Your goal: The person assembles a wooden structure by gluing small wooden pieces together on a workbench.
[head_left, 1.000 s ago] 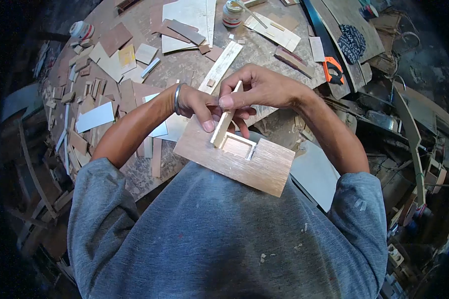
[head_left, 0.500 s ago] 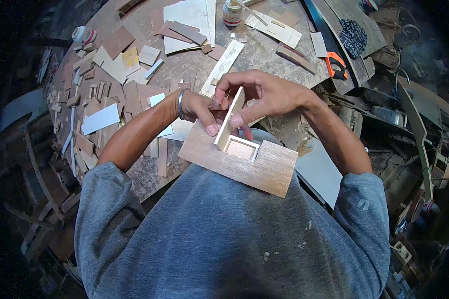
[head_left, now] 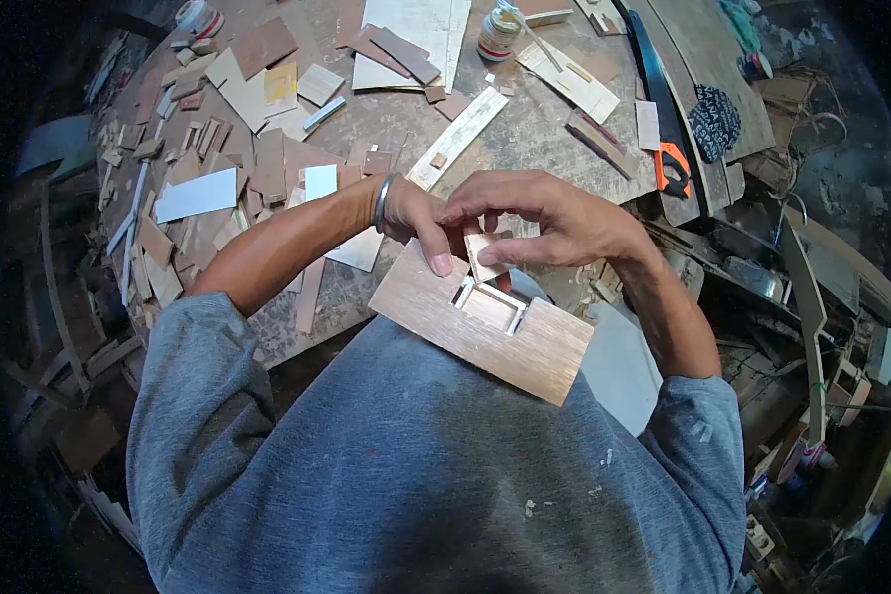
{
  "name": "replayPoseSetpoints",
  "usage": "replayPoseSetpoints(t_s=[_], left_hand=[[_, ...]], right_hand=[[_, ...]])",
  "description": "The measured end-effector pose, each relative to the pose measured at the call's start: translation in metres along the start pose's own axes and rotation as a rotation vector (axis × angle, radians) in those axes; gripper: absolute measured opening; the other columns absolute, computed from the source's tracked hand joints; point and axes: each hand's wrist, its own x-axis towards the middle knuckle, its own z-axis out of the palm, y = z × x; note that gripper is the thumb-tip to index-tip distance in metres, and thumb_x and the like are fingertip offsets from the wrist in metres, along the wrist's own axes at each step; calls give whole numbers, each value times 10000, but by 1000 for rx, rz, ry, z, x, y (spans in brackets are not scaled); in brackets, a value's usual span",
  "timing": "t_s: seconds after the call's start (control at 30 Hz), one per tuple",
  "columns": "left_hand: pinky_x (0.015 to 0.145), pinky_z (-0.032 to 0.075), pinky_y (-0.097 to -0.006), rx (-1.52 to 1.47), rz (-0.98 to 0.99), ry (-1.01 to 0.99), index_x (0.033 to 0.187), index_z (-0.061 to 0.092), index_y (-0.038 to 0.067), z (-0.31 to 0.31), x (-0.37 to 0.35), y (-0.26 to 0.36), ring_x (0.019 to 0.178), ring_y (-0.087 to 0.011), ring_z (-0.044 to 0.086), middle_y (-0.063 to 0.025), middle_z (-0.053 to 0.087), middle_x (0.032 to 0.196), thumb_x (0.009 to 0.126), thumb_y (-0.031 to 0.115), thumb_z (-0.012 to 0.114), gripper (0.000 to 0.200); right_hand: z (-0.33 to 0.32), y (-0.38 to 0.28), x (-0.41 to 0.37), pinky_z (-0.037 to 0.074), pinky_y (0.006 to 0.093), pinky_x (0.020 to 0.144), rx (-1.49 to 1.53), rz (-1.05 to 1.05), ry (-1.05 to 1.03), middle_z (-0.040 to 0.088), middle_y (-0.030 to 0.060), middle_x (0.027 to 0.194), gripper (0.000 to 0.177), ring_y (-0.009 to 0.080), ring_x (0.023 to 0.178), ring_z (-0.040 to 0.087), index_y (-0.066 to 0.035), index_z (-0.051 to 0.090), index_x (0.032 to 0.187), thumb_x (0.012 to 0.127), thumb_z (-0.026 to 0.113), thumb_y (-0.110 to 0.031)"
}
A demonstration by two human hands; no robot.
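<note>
In the head view, the left hand (head_left: 418, 220) grips the upper edge of a wooden panel (head_left: 544, 348), thumb pressed on its face. The panel sits tilted against the person's chest at the desk (head_left: 386, 119) edge. The right hand (head_left: 556, 220) pinches a small wood piece (head_left: 484, 253) just above the panel's square cutout (head_left: 492, 307). Wood scraps (head_left: 200, 194) and a glue jar (head_left: 497, 36) lie on the desk.

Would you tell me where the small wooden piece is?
Head view, centre: the right hand pinches the small wooden piece just above the cut-out in the wooden board.
</note>
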Motion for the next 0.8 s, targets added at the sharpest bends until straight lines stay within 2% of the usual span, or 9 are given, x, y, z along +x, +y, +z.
replayPoseSetpoints(t_s=[0.17,0.27,0.4,0.43,0.53,0.57,0.67,0.7,0.8], left_hand=[[1074,400,-307,27,-60,-101,1454,435,-100,10,-1,15,1220,-197,594,-163,623,1325,750,223,801,857],[1045,423,-301,-84,-74,-212,1467,418,-109,7,4,9,1174,-195,622,-173,635,1307,734,255,807,906],[1005,459,-312,-137,-56,-173,1461,428,-101,6,6,4,1096,-203,656,-168,660,1254,718,240,814,905],[995,469,-320,-138,-34,-137,1450,442,-101,6,6,2,1076,-206,663,-165,667,1237,721,235,815,885],[985,489,-349,-72,-20,-11,1401,492,-103,-17,4,-23,1044,-217,674,-164,680,1196,723,222,821,821],[988,491,-357,-66,-27,11,1394,499,-102,-28,3,-34,1050,-221,673,-167,678,1199,721,214,822,811],[1007,491,-373,-106,-59,28,1399,498,-95,-32,-1,-34,1092,-235,665,-179,664,1236,710,181,818,807],[1014,491,-377,-128,-71,25,1404,494,-91,-31,-2,-31,1111,-240,662,-183,658,1254,706,168,815,811],[1037,489,-389,-192,-103,22,1421,483,-82,-29,-5,-24,1166,-255,651,-197,639,1307,693,130,808,825]], right_hand=[[-9,15,-11,517,412,962,24,-111,-23,622,121,1187,290,232,1098,637,-36,641,1162,927,731,-180],[-17,17,-27,534,394,918,419,164,118,589,89,1105,245,203,1066,634,-47,581,1164,996,656,-208],[-22,-13,-15,565,346,847,219,276,122,552,60,1056,219,160,999,626,-51,550,1184,1051,561,-225],[-20,-22,-11,568,376,875,138,335,81,594,91,1142,283,198,1041,645,-41,556,1268,1043,558,-214],[-17,-9,-5,569,413,895,-192,-138,-11,610,125,1287,398,259,1044,676,-52,543,1379,1003,591,-177],[-18,-4,-2,570,451,918,-233,-181,-86,631,147,1330,523,319,1043,700,-67,511,1453,954,634,-163],[-18,-20,7,569,471,928,-62,-69,-157,679,150,1239,536,323,1056,703,-69,523,1440,934,656,-185],[-21,-24,9,571,452,910,-13,-10,-195,718,154,1140,471,316,1081,705,-51,607,1370,933,682,-210],[-25,-24,14,567,418,862,-83,7,-247,736,142,1076,376,292,1005,721,-39,697,1259,927,705,-215]])
